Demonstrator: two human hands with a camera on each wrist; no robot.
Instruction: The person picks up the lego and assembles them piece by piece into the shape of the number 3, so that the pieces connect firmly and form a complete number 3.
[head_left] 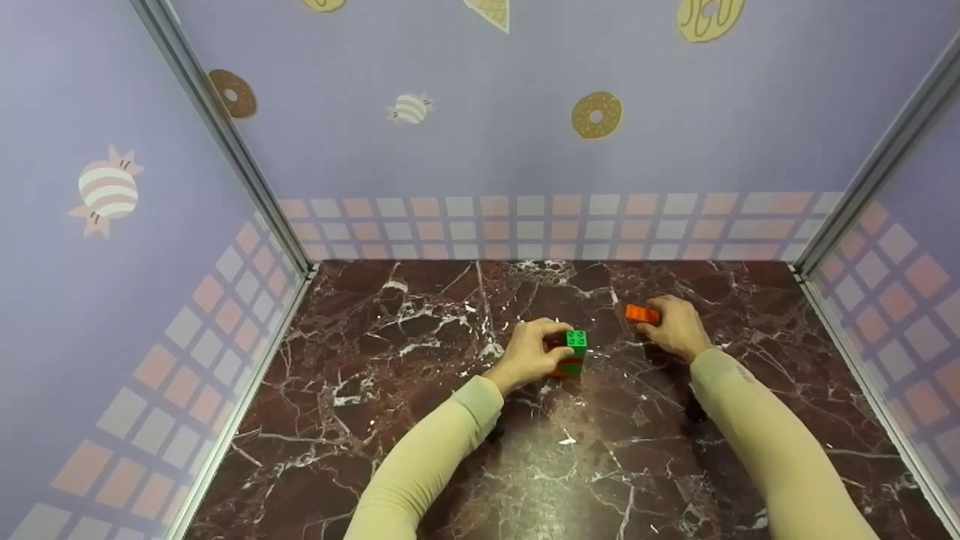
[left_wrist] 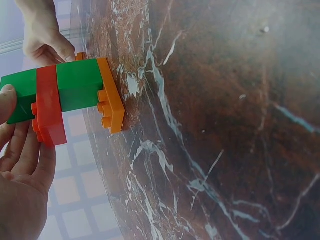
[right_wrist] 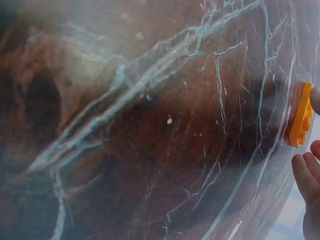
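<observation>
A stack of toy building bricks stands on the marbled table. In the left wrist view it runs from an orange brick (left_wrist: 114,100) at the base through a green brick (left_wrist: 79,86) and a red brick (left_wrist: 51,110) to a green top brick (left_wrist: 22,95). My left hand (head_left: 529,352) grips the upper stack, thumb on the top green brick and fingers round the far side. To the right and farther back, my right hand (head_left: 675,326) holds the right end of a separate orange brick (head_left: 639,313) between thumb and fingers. That brick lies flat on the table, studs showing in the right wrist view.
The dark red marbled table (head_left: 420,450) spreads around both hands. A lilac back wall (head_left: 480,150) with sweets and a tile pattern closes the far side. Side walls with metal corner posts (head_left: 225,135) stand left and right.
</observation>
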